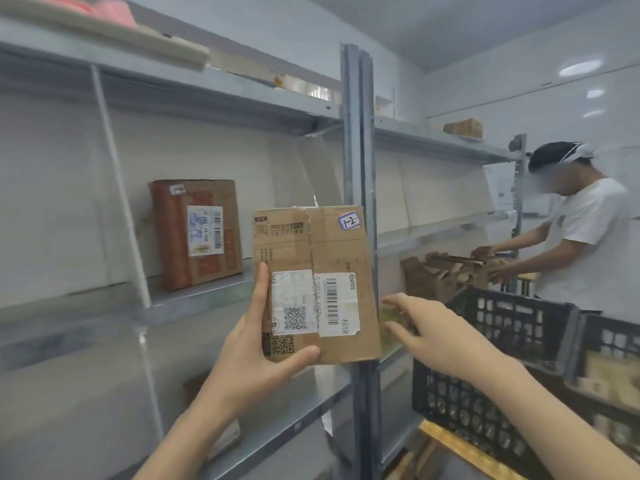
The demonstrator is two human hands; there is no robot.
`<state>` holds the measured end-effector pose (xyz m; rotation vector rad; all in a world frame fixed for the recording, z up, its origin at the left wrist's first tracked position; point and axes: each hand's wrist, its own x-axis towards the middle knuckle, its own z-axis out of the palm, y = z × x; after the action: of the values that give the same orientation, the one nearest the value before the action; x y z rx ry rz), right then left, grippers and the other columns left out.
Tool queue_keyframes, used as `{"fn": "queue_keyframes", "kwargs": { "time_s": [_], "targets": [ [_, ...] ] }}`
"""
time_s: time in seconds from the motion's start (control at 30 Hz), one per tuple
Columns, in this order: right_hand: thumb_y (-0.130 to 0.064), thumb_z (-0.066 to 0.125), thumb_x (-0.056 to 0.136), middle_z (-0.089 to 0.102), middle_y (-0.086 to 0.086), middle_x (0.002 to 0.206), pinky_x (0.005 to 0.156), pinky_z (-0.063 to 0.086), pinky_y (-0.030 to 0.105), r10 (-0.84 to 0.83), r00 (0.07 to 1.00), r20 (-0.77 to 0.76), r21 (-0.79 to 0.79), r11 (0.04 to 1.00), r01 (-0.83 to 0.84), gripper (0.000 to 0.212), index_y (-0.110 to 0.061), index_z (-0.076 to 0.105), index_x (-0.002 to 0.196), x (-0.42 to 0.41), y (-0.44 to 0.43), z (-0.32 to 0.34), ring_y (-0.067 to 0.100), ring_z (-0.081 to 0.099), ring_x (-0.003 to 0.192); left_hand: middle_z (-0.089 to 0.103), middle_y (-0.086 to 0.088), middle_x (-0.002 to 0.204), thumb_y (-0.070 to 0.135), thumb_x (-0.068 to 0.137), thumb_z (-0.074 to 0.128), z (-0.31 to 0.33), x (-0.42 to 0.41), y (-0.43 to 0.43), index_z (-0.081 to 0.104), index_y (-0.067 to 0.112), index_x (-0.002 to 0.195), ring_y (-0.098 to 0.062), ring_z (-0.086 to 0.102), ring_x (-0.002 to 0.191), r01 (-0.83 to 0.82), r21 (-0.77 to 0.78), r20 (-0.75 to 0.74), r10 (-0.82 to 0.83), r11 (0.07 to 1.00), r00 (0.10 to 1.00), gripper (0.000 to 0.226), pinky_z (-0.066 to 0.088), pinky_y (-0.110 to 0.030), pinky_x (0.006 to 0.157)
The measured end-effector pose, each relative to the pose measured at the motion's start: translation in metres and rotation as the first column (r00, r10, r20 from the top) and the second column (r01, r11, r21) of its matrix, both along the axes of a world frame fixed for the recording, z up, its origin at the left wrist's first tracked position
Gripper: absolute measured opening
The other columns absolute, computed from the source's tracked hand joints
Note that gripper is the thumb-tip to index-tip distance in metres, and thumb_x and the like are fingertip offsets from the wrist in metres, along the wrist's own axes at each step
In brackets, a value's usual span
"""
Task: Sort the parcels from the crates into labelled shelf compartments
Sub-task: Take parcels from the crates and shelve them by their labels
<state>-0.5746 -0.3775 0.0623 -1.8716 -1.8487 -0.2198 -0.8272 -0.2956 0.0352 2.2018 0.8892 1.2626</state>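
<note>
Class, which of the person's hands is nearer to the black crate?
Right. The right hand is open at the left end of the black crate; the left hand grips the cardboard parcel farther left.

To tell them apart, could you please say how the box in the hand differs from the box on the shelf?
The held box is plain brown; the shelf box is reddish. The left hand grips the held box; the shelf box stands on its shelf. Both are cardboard with barcode labels.
</note>
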Motion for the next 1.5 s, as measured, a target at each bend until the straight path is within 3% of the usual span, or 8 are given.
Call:
{"fn": "queue_keyframes", "kwargs": {
  "time_s": [0.17,0.3,0.43,0.57,0.67,1.03,1.3,1.5],
  "targets": [
    [-0.040,0.046,0.098,0.047,-0.009,0.143,0.099,0.045,0.029,0.041,0.999,-0.026,-0.020,0.999,-0.041,0.049,-0.030,0.033,0.145,-0.112,-0.010,0.005,0.011,0.049,0.125,0.046,0.030,0.133,0.040,0.068,0.085,0.013,-0.127,-0.025,-0.012,0.069,0.138,0.018,0.047,0.113,-0.112,0.022,-0.053,0.113,0.993,0.992,0.123,0.034,-0.001,0.088],
    [-0.042,0.047,0.097,0.047,-0.009,0.143,0.100,0.045,0.029,0.092,0.995,-0.023,-0.028,0.995,-0.093,0.053,-0.030,0.028,0.146,-0.188,-0.021,0.009,0.011,0.050,0.125,0.043,0.035,0.134,0.039,0.069,0.085,0.023,-0.208,-0.055,-0.014,0.069,0.137,0.030,0.041,0.108,-0.172,0.030,-0.059,0.173,0.985,0.983,0.123,0.031,0.007,0.084],
    [-0.042,0.046,0.098,0.047,-0.007,0.143,0.100,0.046,0.034,0.178,0.984,-0.002,-0.022,0.984,-0.178,0.057,-0.030,0.022,0.148,-0.264,-0.028,0.013,0.013,0.050,0.125,0.038,0.038,0.137,0.046,0.069,0.083,0.028,-0.276,-0.093,-0.017,0.069,0.136,0.019,0.042,0.117,-0.243,0.049,-0.053,0.245,0.969,0.968,0.123,0.031,-0.016,0.103],
    [-0.038,0.046,0.098,0.050,-0.007,0.139,0.097,0.046,0.034,0.280,0.960,0.017,-0.039,0.959,-0.279,0.053,-0.028,0.025,0.146,-0.336,-0.039,0.010,0.013,0.051,0.123,0.037,0.028,0.148,0.049,0.069,0.082,0.033,-0.337,-0.134,-0.018,0.068,0.136,0.002,0.038,0.135,-0.317,0.046,-0.045,0.319,0.947,0.947,0.122,0.031,-0.030,0.113],
    [-0.035,0.046,0.097,0.051,-0.006,0.138,0.096,0.047,0.032,0.336,0.942,0.022,-0.061,0.941,-0.334,0.049,-0.029,0.028,0.143,-0.384,-0.051,0.008,0.014,0.051,0.122,0.037,0.028,0.147,0.048,0.070,0.082,0.036,-0.379,-0.162,-0.018,0.068,0.136,0.003,0.037,0.134,-0.381,0.048,-0.026,0.383,0.923,0.924,0.122,0.028,-0.026,0.110],
    [-0.034,0.048,0.097,0.051,-0.007,0.139,0.100,0.045,0.028,0.447,0.893,0.039,-0.050,0.894,-0.446,0.047,-0.027,0.033,0.141,-0.557,-0.095,0.019,0.009,0.049,0.126,0.030,0.027,0.152,0.050,0.070,0.080,0.046,-0.548,-0.234,-0.018,0.067,0.138,0.002,0.031,0.140,-0.492,0.076,0.005,0.494,0.867,0.870,0.121,0.029,-0.039,0.118],
    [-0.033,0.051,0.095,0.057,-0.011,0.124,0.097,0.048,0.031,0.534,0.845,-0.022,0.011,0.845,-0.534,0.042,-0.030,0.040,0.136,-0.713,-0.080,0.025,0.006,0.055,0.113,0.028,0.027,0.152,0.050,0.071,0.080,0.057,-0.707,-0.243,-0.018,0.067,0.137,0.004,0.029,0.138,-0.555,0.123,-0.003,0.559,0.823,0.829,0.119,0.027,-0.038,0.118],
    [-0.038,0.048,0.097,0.055,-0.008,0.131,0.097,0.048,0.032,0.534,0.845,-0.007,0.022,0.845,-0.534,0.046,-0.027,0.038,0.139,-0.775,-0.068,0.040,0.009,0.054,0.118,0.032,0.023,0.152,0.050,0.071,0.080,0.070,-0.766,-0.223,-0.019,0.064,0.139,-0.001,0.031,0.140,-0.563,0.150,0.015,0.568,0.813,0.823,0.121,0.026,-0.037,0.118]
  ]
}}
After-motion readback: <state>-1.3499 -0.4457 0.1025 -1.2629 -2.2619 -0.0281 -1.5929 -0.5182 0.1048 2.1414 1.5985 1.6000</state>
